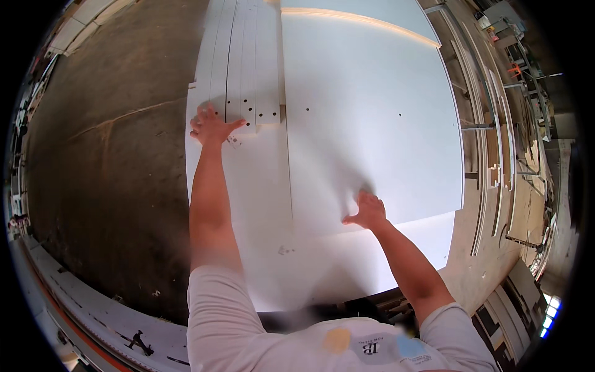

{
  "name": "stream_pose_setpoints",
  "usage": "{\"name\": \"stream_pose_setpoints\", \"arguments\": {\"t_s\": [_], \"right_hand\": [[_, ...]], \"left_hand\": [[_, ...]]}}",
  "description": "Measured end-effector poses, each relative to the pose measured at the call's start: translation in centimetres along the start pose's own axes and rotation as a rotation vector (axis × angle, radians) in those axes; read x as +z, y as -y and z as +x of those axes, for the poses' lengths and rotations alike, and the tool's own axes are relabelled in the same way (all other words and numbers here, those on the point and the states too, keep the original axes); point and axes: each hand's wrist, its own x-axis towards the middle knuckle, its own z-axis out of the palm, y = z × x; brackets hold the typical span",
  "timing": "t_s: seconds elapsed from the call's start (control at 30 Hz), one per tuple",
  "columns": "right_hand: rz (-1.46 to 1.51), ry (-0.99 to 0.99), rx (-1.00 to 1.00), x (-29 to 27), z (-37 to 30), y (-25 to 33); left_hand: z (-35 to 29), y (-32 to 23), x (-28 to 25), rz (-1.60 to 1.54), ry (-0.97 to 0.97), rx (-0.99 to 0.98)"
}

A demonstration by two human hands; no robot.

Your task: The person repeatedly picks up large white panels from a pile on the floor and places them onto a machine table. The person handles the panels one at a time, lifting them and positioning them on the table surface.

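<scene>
My left hand [212, 126] rests with fingers spread at the near ends of several long, narrow white boards [266, 68] lying side by side. Dark round holes dot those ends. To the right lies a wide white panel [372, 149] with two small dark holes. Over its near part is my right hand [368, 212], thumb and fingers apart, with nothing seen in it; whether it touches the surface I cannot tell. Beneath both, a larger white sheet [260, 211] shows along the left and the near side, with a small dark mark on it.
Farther off, another white panel [365, 13] with a pale lit edge lies on top. Long boards and metal racks [480, 127] stand along the right. Bare brown floor [118, 142] stretches to the left. A dark tool [140, 342] lies on a light surface at lower left.
</scene>
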Motion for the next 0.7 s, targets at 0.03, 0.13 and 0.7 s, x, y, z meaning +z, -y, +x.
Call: {"name": "stream_pose_setpoints", "arguments": {"t_s": [0.03,0.13,0.7], "right_hand": [[-0.008,0.017,0.014,-0.2,0.2,0.0],[-0.041,0.041,0.015,-0.8,0.5,0.1],[-0.004,0.026,0.053,-1.2,0.1,0.0]], "left_hand": [[0.7,0.2,0.5,-0.037,0.003,0.013],[0.7,0.0,0.9,-0.039,0.007,-0.009],[-0.5,-0.6,-1.7,-0.055,0.156,0.001]]}}
